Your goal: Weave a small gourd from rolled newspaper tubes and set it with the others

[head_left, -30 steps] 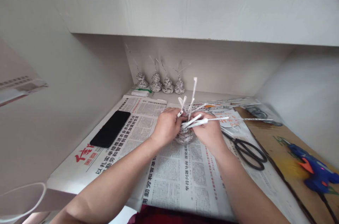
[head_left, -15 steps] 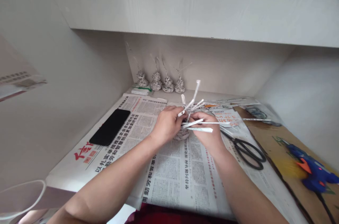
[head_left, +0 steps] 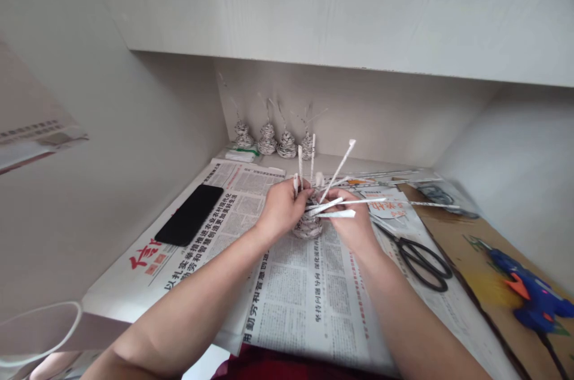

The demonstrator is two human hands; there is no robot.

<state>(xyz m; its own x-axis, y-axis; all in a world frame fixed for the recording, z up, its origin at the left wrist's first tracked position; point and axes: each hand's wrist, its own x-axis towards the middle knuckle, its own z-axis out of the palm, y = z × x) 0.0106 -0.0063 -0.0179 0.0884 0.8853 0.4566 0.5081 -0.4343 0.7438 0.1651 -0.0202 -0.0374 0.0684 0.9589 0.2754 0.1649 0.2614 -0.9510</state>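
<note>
A small woven piece of rolled newspaper (head_left: 308, 227) stands on the spread newspaper between my hands, with several loose paper tubes (head_left: 339, 166) sticking out of its top. My left hand (head_left: 282, 203) is closed on its left side, thumb toward the middle. On the right, my right hand (head_left: 352, 218) curls round the far side among the tubes; its fingertips are partly hidden behind them. Both hands grip the woven piece near its upper edge. Some tubes point up, others lie out to the right over my right hand.
Several finished woven gourd shapes (head_left: 268, 139) stand along the back wall. A black phone (head_left: 189, 215) lies at left on the newspaper (head_left: 287, 302). Black-handled scissors (head_left: 424, 263) lie right of my arm, and a blue glue gun (head_left: 524, 284) rests on cardboard (head_left: 475, 302). A shelf panel (head_left: 314, 9) overhangs.
The paper tubes have shifted; several at the back now stand more upright and spread apart. My hands have moved only slightly, and more of the woven body shows. The view has shifted a little.
</note>
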